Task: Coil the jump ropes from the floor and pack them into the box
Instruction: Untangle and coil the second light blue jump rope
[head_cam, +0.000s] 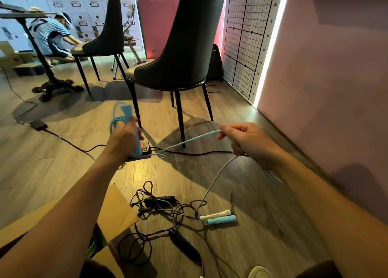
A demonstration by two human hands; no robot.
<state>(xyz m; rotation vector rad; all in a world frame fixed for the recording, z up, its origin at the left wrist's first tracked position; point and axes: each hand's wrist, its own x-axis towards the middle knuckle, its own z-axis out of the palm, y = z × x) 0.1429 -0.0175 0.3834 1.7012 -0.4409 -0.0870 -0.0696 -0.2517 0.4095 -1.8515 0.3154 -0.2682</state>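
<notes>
My left hand (123,135) is shut on a light blue jump rope handle (127,109) with a few loops of its cord coiled beside it. The blue cord (189,140) runs right to my right hand (243,141), which pinches it, then drops to the floor. Its second blue handle (221,219) lies on the floor next to a white handle (215,214). A black jump rope (159,206) lies tangled below, one black handle (184,245) nearer me. The cardboard box (114,206) is open at lower left.
Two dark chairs (178,63) stand ahead, a power strip (144,149) with black cables on the wood floor behind my left hand. A pink wall (325,88) runs along the right. A person (48,36) crouches far left by a table.
</notes>
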